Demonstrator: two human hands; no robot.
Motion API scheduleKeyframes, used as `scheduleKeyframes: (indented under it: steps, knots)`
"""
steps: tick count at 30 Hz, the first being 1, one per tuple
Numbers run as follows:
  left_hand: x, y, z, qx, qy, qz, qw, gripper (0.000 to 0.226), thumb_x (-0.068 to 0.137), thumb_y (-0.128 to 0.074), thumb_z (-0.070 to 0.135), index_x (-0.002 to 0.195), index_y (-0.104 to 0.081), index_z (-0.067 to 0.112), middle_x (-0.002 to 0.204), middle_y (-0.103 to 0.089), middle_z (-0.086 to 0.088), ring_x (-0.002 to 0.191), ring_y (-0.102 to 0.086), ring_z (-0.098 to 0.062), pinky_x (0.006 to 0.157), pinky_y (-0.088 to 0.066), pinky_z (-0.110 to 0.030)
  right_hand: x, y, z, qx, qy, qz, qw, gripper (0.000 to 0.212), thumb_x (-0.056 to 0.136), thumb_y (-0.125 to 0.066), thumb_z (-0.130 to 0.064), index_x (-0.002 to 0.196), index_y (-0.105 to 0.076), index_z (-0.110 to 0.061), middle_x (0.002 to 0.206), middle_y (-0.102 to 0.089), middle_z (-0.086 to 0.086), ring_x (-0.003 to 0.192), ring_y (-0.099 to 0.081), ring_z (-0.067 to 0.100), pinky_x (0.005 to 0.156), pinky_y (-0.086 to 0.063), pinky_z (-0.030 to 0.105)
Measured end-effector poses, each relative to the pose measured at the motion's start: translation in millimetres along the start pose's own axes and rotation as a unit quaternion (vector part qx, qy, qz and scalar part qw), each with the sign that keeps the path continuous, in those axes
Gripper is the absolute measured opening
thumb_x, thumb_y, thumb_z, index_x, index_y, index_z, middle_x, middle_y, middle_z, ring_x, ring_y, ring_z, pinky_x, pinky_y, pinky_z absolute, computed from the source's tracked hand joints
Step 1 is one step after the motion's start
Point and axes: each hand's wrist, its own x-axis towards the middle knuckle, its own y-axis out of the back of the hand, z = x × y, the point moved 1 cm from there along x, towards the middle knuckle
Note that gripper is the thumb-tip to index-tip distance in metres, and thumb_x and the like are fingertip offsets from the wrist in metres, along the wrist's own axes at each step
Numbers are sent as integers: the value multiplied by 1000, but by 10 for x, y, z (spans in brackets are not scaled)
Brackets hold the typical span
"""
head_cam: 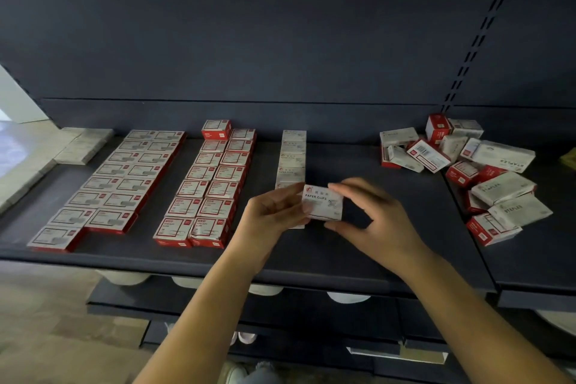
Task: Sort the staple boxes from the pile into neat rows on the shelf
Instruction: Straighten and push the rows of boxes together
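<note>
The staple boxes you are sorting include one small white carton (pixel 323 203), printed "PAPER CLIPS", which you hold just above the dark shelf (pixel 358 246): your left hand (pixel 271 215) pinches its left end with curled fingertips, and your right hand (pixel 374 218) grips its right side, thumb below and fingers above. Your left fingers hide the carton's near-left corner, and motion blurs your right fingertips. Just behind the carton, a single row of white boxes (pixel 293 159) runs toward the back panel; your left hand covers its nearest end. Farther left, two double rows of red-and-white boxes (pixel 205 184) lie flat, their small print unreadable, with one box stacked on top at the back. To your right, the loose pile (pixel 467 171) of matte cardboard boxes lies tumbled at mixed angles, some marked "STAPLES". Pale rounded shapes under the shelf edge are cut off and hard to identify.
</note>
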Motion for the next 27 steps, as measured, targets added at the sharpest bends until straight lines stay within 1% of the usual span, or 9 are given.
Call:
scheduleKeyframes:
  steps: [4, 8, 11, 13, 15, 17, 20, 23, 27]
  knots:
    - [-132, 281, -24, 189, -6, 19, 982, 58, 62, -70, 39, 112, -65, 10, 96, -72, 2, 91, -68, -9, 77, -52, -18, -86, -239, -40, 32, -29, -48, 998, 54, 73, -68, -36, 118, -61, -7, 113, -59, 3, 103, -58, 18, 87, -49, 26]
    - [-273, 526, -75, 443, -44, 28, 895, 39, 63, -69, 50, 98, -63, 34, 83, -60, 15, 75, -56, 0, 69, -42, -8, -194, -455, -45, 61, -62, -130, 988, 55, 80, -70, -30, 128, -54, -9, 116, -48, -7, 107, -50, 7, 89, -36, 5]
    - [-308, 601, -181, 542, -83, 39, 836, 50, 70, -78, 36, 115, -63, 22, 86, -53, 17, 77, -49, 1, 70, -37, -6, -219, -540, -48, 45, -80, -170, 981, 58, 83, -68, -28, 135, -47, -12, 111, -36, -15, 100, -40, -4, 85, -28, -2]
    - [-315, 600, -249, 566, -109, 47, 816, 55, 69, -80, 32, 119, -63, 16, 89, -56, 11, 82, -51, -6, 72, -35, -9, -193, -568, -54, 31, -75, -162, 984, 58, 81, -70, -27, 133, -50, -12, 109, -40, -10, 98, -41, -1, 87, -32, 2]
    - [-314, 591, -299, 576, -134, 50, 805, 55, 65, -83, 29, 115, -66, 12, 87, -62, 3, 81, -56, -14, 72, -41, -19, -166, -590, -72, 3, -62, -153, 986, 56, 77, -75, -24, 128, -56, -9, 107, -47, 0, 96, -46, 6, 90, -45, 18]
    - [-292, 589, -333, 587, -148, 56, 794, 56, 62, -85, 26, 111, -67, 7, 83, -66, -3, 76, -60, -20, 66, -48, -27, -151, -621, -66, -32, -38, -133, 990, 53, 67, -82, -21, 116, -64, -8, 100, -50, 5, 90, -53, 15, 80, -52, 26]
    - [-246, 580, -356, 600, -141, 63, 785, 58, 62, -85, 25, 111, -67, 0, 82, -66, -9, 76, -62, -27, 65, -50, -34, -165, -666, -56, -58, -46, -116, 990, 49, 59, -87, -20, 103, -70, -10, 112, -46, 5, 93, -56, 25, 78, -45, 25]
    - [-199, 561, -355, 616, -141, 51, 774, 53, 64, -84, 25, 107, -68, -2, 80, -65, -11, 76, -61, -31, 63, -51, -37, -195, -709, -68, -48, -67, -107, 991, 46, 67, -82, -18, 110, -68, -10, 131, -49, 12, 112, -54, 31, 89, -41, 30]
    - [-159, 514, -341, 610, -139, 32, 780, 38, 72, -78, 22, 105, -70, 4, 83, -64, -10, 81, -59, -31, 67, -51, -39, -162, -698, -106, 34, -130, -107, 985, 50, 81, -71, -20, 128, -55, -11, 132, -47, 2, 120, -48, 15, 98, -35, 14]
